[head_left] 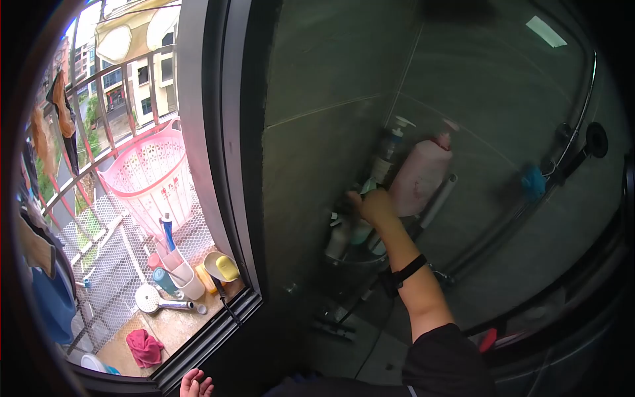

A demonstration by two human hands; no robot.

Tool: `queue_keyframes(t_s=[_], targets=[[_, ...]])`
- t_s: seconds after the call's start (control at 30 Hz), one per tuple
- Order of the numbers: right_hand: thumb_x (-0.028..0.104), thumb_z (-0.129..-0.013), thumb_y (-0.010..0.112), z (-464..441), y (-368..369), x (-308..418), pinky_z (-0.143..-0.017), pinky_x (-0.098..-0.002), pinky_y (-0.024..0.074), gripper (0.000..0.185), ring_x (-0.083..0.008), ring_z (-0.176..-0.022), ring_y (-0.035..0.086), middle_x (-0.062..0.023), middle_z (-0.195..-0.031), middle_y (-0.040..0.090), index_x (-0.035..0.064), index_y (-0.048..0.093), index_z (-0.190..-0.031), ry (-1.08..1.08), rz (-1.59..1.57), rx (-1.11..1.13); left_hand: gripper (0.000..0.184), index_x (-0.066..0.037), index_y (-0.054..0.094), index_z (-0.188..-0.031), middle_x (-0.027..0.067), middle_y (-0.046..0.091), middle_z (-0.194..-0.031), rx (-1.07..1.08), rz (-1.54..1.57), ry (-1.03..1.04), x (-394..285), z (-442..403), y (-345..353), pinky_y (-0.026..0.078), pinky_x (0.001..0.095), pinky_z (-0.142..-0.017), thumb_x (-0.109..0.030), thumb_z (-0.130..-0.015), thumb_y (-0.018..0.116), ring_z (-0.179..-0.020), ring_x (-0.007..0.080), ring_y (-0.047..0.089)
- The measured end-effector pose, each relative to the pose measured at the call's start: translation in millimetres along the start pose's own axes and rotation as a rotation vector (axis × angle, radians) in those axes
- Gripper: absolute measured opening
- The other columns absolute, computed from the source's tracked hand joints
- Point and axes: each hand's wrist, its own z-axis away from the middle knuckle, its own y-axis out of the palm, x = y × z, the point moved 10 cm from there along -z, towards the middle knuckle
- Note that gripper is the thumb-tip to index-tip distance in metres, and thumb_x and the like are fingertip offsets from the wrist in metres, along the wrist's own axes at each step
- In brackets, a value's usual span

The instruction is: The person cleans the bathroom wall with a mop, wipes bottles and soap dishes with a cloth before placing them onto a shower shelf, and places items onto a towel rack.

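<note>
My right hand [376, 205] reaches into the dark shower corner, its fingers closed around a pale green bottle [361, 230] on the corner shelf; the fingertips are partly hidden. To its right leans a large pink pump bottle [423, 172]. Behind the hand stands a darker pump bottle [385, 157], and at its left a small bottle with a white top [337, 239]. At the bottom edge by the window frame, my left hand [196, 384] shows only its loosely curled fingers, with nothing visible in them.
On the window ledge are a shower head [148, 299], a pink cloth [144, 349], a white toothbrush holder [190, 286] and a yellow soap [227, 268]. A pink basket [151, 173] stands outside. A shower rail [585, 99] runs along the right wall.
</note>
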Motion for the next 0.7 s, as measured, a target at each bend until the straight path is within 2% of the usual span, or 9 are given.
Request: queue_keyframes(t_s=[0.03,0.13,0.23,0.33,0.43,0.53,0.7], targets=[[0.041,-0.087,0.063,-1,-1,-4,-0.082,-0.0455,0.0507,0.049,-0.0377,-0.099,0.062,-0.0235,-0.105,0.062,-0.0065,0.066,-0.1,-0.002,-0.098,0.079,0.041,0.002,0.048,-0.13,0.0188,0.056,-0.128,-0.002,0.008,0.006,3,-3,-6,0.049,0.042,-0.095,-0.018,-0.096,0.059,-0.113,0.0336,0.059],[0.036,-0.084,0.068,9,-26,9,-0.082,-0.0455,0.0503,0.048,-0.039,-0.099,0.061,-0.024,-0.107,0.061,-0.0054,0.063,-0.108,-0.296,-0.054,-0.128,0.042,0.001,0.048,-0.131,0.0186,0.055,-0.129,-0.016,0.01,0.014,8,-8,-16,0.049,0.0421,-0.095,-0.019,-0.096,0.059,-0.113,0.0337,0.059],[0.029,-0.081,0.072,6,-11,8,-0.083,-0.045,0.0502,0.047,-0.0395,-0.099,0.061,-0.0242,-0.108,0.061,-0.0041,0.06,-0.112,-0.355,0.056,-0.116,0.041,0.0,0.049,-0.13,0.0178,0.056,-0.128,-0.02,-0.008,0.021,8,-12,-21,0.049,0.0414,-0.094,-0.019,-0.096,0.06,-0.112,0.0331,0.059],[0.031,-0.081,0.07,10,-11,11,-0.081,-0.0457,0.0507,0.041,-0.0376,-0.096,0.063,-0.0202,-0.098,0.066,-0.0009,0.063,-0.106,-0.346,-0.045,-0.481,0.041,0.0,0.05,-0.13,0.017,0.056,-0.128,-0.024,-0.023,0.028,5,-13,-15,0.049,0.0406,-0.094,-0.019,-0.095,0.06,-0.112,0.0324,0.059],[0.029,-0.082,0.069,-14,15,1,-0.077,-0.0439,0.0522,0.033,-0.0359,-0.09,0.066,-0.0173,-0.093,0.067,0.0018,0.064,-0.099,-0.196,-0.174,-0.298,0.04,-0.001,0.051,-0.129,0.0162,0.057,-0.127,-0.011,-0.05,0.044,-4,-11,-2,0.049,0.0397,-0.093,-0.02,-0.095,0.06,-0.11,0.0316,0.06],[0.014,-0.077,0.066,-4,-6,25,-0.077,-0.0401,0.0508,0.022,-0.0299,-0.084,0.065,-0.0116,-0.087,0.067,0.0039,0.062,-0.096,-0.353,0.127,-0.307,0.04,-0.001,0.051,-0.129,0.0152,0.058,-0.125,-0.001,-0.069,0.071,-9,-10,1,0.048,0.0393,-0.092,-0.02,-0.095,0.06,-0.108,0.0308,0.061],[0.009,-0.071,0.064,7,11,36,-0.074,-0.0372,0.0508,0.029,-0.0265,-0.085,0.066,-0.0096,-0.092,0.067,0.0041,0.062,-0.099,-0.545,0.275,-0.405,0.039,-0.002,0.052,-0.128,0.0146,0.057,-0.125,-0.05,-0.058,0.075,0,-5,-11,0.049,0.0392,-0.092,-0.02,-0.095,0.06,-0.107,0.03,0.061]])
